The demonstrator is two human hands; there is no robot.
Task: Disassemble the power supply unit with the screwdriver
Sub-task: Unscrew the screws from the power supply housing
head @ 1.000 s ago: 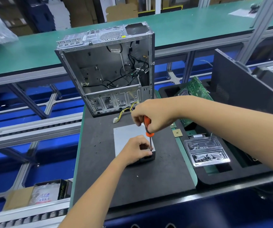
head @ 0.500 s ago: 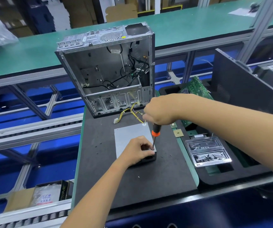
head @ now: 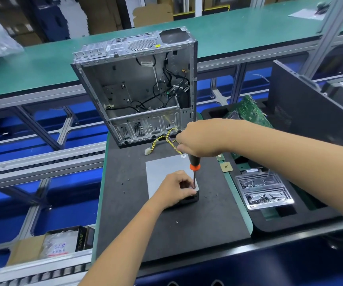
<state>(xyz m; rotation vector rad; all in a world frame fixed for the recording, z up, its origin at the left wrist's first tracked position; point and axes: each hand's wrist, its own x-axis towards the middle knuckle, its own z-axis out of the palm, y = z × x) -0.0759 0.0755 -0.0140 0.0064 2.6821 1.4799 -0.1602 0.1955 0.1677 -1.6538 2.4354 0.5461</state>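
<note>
At frame centre we see the power supply unit on the black mat, open mat below. Right hand grips the screwdriver upright; left hand curls over its near right corner, hiding the tip.

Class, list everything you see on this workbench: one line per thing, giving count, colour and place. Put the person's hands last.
power supply unit: one, grey, middle of black mat
screwdriver: one, black and orange handle, upright at the unit's near right corner
black mat: one, on the bench
computer case: one, silver, open, behind the mat
circuit board: one, green, right
screw trays: two, clear, right
cardboard box: one, brown, lower left
left hand: pinches the shaft at the unit
right hand: grips the handle
</note>
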